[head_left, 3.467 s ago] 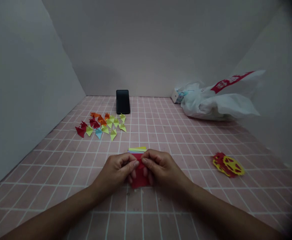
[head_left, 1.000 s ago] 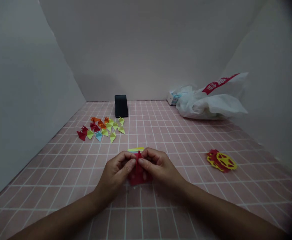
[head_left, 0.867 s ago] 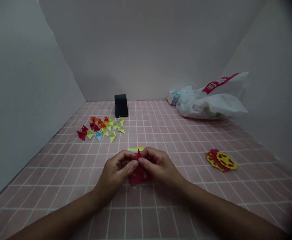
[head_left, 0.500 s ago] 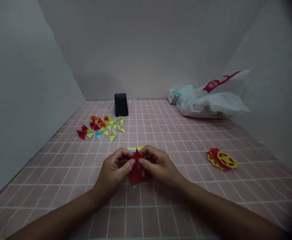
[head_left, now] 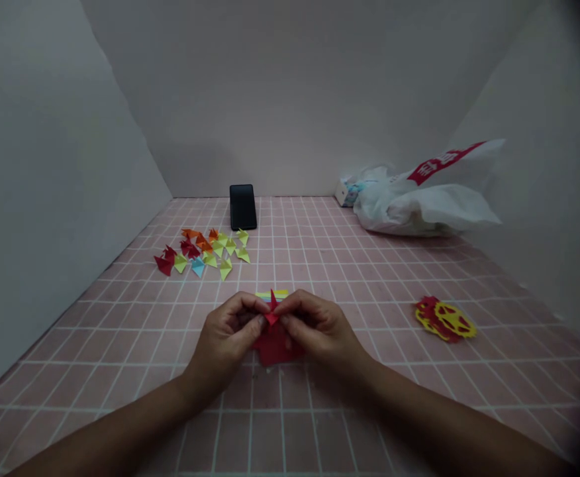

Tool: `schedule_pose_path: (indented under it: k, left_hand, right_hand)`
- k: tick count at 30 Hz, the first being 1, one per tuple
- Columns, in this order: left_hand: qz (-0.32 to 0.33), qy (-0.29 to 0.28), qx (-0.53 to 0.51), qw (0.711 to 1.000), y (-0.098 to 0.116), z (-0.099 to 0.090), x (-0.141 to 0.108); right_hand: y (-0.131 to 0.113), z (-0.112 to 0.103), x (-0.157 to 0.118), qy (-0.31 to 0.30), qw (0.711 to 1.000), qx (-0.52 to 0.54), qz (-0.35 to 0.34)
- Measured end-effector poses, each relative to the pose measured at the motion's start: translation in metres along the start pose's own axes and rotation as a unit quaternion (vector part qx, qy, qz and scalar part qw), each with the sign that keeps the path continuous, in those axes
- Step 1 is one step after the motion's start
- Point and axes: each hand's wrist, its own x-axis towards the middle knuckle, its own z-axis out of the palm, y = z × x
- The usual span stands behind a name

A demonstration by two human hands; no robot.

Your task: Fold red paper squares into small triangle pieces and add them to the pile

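Observation:
Between my two hands is a small piece of folded red paper (head_left: 272, 314), with a thin point sticking up. My left hand (head_left: 235, 328) pinches its left side between thumb and fingers. On its right side, my right hand (head_left: 314, 324) pinches it the same way. Flat on the table beneath lies red paper (head_left: 277, 351), partly covered by my hands. Just behind my fingertips shows a stack of coloured paper (head_left: 277, 293) with yellow and blue edges.
Several folded paper cranes (head_left: 203, 252) in red, orange, yellow and blue lie at the left. A black phone (head_left: 243, 207) leans behind them. At the back right are a white plastic bag (head_left: 419, 205) and a small box (head_left: 343, 192). Red and yellow cut-outs (head_left: 446, 319) lie at the right.
The folded red paper has changed shape between my fingers: a narrow point now stands up and the lower part is spread sideways. Both hands keep their pinch. The view has shifted slightly.

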Motion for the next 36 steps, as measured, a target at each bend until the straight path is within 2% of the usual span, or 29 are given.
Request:
schedule_pose_path:
  k: [5,10,14,16,19,22,25,31,34,36]
  left_hand:
    - [-0.011,0.012,-0.002,1.000,0.004,-0.001,-0.002]
    - [-0.035,0.009,-0.006,0.999,0.004,-0.002,-0.003]
    - [-0.014,0.020,0.001,1.000,0.005,0.000,-0.001]
    - [0.007,0.032,0.024,0.999,0.006,0.001,-0.001]
    - [0.054,0.048,0.073,0.995,0.005,0.001,-0.002]
    - [0.120,0.041,0.113,0.986,0.001,0.001,-0.004]
    - [0.156,0.029,0.130,0.979,-0.003,0.001,-0.004]
    - [0.170,0.031,0.141,0.975,-0.007,0.000,-0.001]
    - [0.159,0.027,0.134,0.978,-0.007,0.000,-0.002]
    - [0.129,0.020,0.116,0.985,-0.006,0.000,-0.002]
  right_hand:
    - [0.002,-0.003,-0.002,-0.009,0.994,-0.087,-0.067]
    - [-0.001,-0.005,-0.003,-0.032,0.968,-0.205,-0.141]
    - [-0.003,-0.004,-0.004,-0.055,0.952,-0.243,-0.176]
    - [-0.003,-0.003,-0.005,-0.046,0.964,-0.217,-0.146]
    - [-0.002,-0.002,-0.004,-0.014,0.989,-0.138,-0.057]
    - [0.000,-0.002,-0.003,-0.012,0.995,-0.101,-0.013]
    - [0.000,-0.002,-0.001,-0.008,0.992,-0.122,-0.017]
    - [-0.002,0.001,-0.002,-0.017,0.992,-0.125,-0.014]
    - [-0.002,0.001,-0.002,-0.022,0.992,-0.124,-0.011]
    - [-0.001,0.001,-0.003,-0.014,0.993,-0.114,-0.015]
